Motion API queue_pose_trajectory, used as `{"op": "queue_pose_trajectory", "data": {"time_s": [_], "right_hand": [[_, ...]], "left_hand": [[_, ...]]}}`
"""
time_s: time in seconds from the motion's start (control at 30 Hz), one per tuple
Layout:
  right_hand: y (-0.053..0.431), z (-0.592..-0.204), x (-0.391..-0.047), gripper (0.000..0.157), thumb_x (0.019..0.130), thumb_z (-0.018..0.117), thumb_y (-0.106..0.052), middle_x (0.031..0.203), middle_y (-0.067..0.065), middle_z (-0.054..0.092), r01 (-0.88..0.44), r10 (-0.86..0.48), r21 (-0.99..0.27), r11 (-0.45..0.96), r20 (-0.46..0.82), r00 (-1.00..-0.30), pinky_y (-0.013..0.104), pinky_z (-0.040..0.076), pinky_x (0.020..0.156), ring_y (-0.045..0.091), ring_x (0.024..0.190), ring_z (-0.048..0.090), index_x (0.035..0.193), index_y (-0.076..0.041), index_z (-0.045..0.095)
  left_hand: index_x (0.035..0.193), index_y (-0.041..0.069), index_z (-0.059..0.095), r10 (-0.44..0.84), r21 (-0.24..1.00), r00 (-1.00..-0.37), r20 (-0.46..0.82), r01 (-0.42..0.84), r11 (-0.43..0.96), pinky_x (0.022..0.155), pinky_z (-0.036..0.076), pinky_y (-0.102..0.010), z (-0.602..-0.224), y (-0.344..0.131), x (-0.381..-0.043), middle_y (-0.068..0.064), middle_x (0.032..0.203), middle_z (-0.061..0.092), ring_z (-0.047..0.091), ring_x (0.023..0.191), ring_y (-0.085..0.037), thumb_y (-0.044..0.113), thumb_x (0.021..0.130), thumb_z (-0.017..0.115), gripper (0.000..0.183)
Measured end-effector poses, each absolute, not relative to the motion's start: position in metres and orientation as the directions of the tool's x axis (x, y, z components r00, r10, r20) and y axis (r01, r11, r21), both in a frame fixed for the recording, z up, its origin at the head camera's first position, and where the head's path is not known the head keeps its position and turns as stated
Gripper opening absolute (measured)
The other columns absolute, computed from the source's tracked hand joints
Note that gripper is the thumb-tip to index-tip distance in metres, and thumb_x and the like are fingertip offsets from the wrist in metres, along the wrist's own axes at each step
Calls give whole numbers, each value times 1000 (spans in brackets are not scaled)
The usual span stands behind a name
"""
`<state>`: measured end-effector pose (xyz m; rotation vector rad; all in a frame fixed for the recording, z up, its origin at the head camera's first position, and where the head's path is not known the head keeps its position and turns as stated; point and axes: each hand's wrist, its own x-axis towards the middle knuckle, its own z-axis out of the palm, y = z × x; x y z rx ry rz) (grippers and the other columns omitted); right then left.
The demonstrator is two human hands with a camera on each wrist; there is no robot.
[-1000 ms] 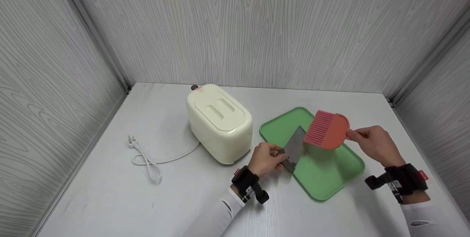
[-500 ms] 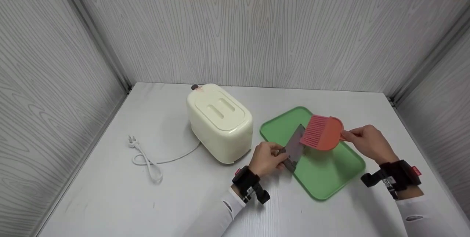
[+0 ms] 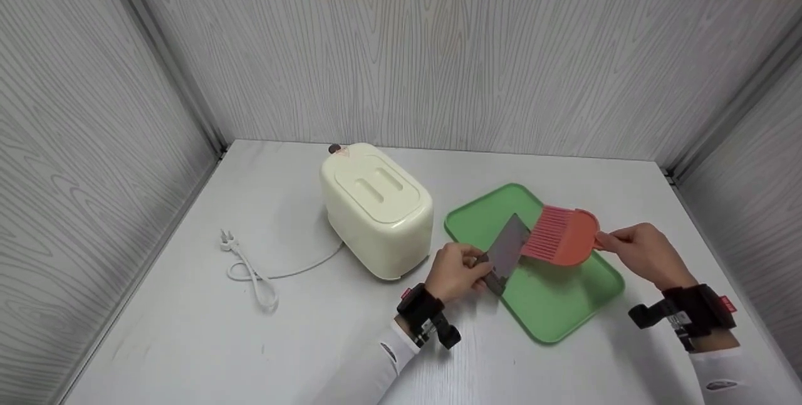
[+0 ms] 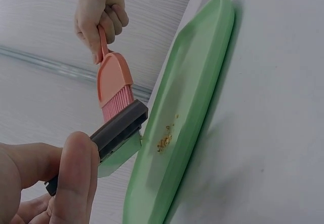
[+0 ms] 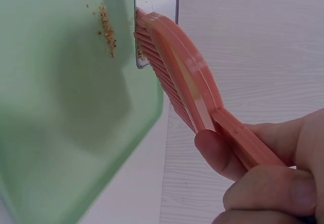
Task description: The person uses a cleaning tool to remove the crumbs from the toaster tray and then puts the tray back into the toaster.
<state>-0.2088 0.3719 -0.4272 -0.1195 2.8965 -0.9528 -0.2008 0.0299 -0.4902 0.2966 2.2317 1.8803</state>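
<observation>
My left hand [image 3: 452, 272] pinches the dark handle of a bench scraper [image 3: 506, 248], its flat metal blade tilted over the left side of a green tray [image 3: 554, 320]. From the right, my right hand [image 3: 646, 254] grips the handle of a small orange brush [image 3: 578, 241]. The brush's pink bristles [image 5: 159, 67] meet the blade's edge, and a few crumbs show on the metal there in the right wrist view. A small pile of brown crumbs [image 4: 164, 141] lies on the tray below the blade.
A cream toaster [image 3: 379, 204] with a lid on top stands left of the tray, close to my left hand. Its white cord [image 3: 301, 274] loops leftward across the table to a plug [image 3: 228, 242]. Grey wood-grain panels [image 3: 401, 47] enclose the table at the back and sides.
The brush moved left and down toward the scraper, then slightly right and lower, ending with its bristles at the blade's edge. My left hand and the scraper have stayed nearly still.
</observation>
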Motion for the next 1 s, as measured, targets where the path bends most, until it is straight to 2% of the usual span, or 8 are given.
{"op": "queue_pose_trajectory", "data": {"time_s": [0.23, 0.37, 0.43, 0.53, 0.77, 0.87, 1.0], "right_hand": [[378, -424, -207, 59, 106, 52, -51, 116, 22, 74, -11, -60, -600, 800, -62, -996, 68, 47, 99, 50, 123, 60, 118, 1, 76], [376, -422, -208, 59, 106, 51, -52, 117, 23, 74, -11, -21, -594, 804, -10, -1000, 52, 51, 88, 46, 118, 63, 117, -1, 77], [374, -421, -210, 57, 106, 51, -51, 117, 23, 74, -28, -11, -594, 804, 32, -999, 43, 48, 84, 44, 116, 64, 117, -1, 78], [369, -420, -213, 55, 107, 52, -49, 117, 23, 74, -54, -2, -604, 795, 87, -996, 37, 46, 81, 44, 115, 64, 117, -1, 77], [355, -421, -222, 54, 107, 53, -47, 117, 25, 73, -78, -5, -636, 768, 115, -993, 39, 47, 83, 45, 116, 64, 116, 0, 78], [348, -422, -224, 55, 106, 53, -49, 118, 25, 73, -66, -7, -655, 753, 92, -996, 50, 50, 90, 45, 118, 64, 116, 0, 78], [342, -425, -227, 57, 106, 53, -51, 116, 24, 74, -48, -7, -669, 742, 63, -998, 62, 48, 99, 45, 118, 64, 116, 0, 78]], "left_hand": [[108, -5, 74, 275, 984, -961, -41, 8, 175, 64, 65, -49, -491, 30, -201, -2, 68, 68, 74, 70, -42, 3, 93, 75, 16], [109, -5, 74, 276, 984, -961, -34, 17, 178, 63, 65, -48, -492, 30, -202, -2, 68, 67, 74, 68, -40, 3, 94, 75, 17], [109, -5, 74, 279, 984, -960, -21, 30, 176, 62, 65, -47, -493, 30, -202, -2, 68, 67, 74, 67, -39, 3, 94, 74, 17], [110, -5, 74, 284, 983, -959, -3, 50, 178, 60, 65, -44, -494, 29, -202, -3, 68, 69, 74, 66, -39, 4, 94, 74, 18], [110, -6, 74, 286, 979, -958, 7, 66, 195, 55, 63, -37, -495, 29, -202, -2, 67, 69, 74, 64, -36, 4, 95, 74, 18], [110, -6, 74, 284, 978, -959, -1, 58, 201, 54, 63, -34, -495, 30, -202, -2, 68, 68, 74, 65, -36, 4, 95, 74, 19], [110, -5, 74, 283, 978, -959, -13, 47, 204, 55, 63, -35, -495, 31, -202, -2, 68, 68, 74, 65, -36, 4, 95, 74, 18]]}}
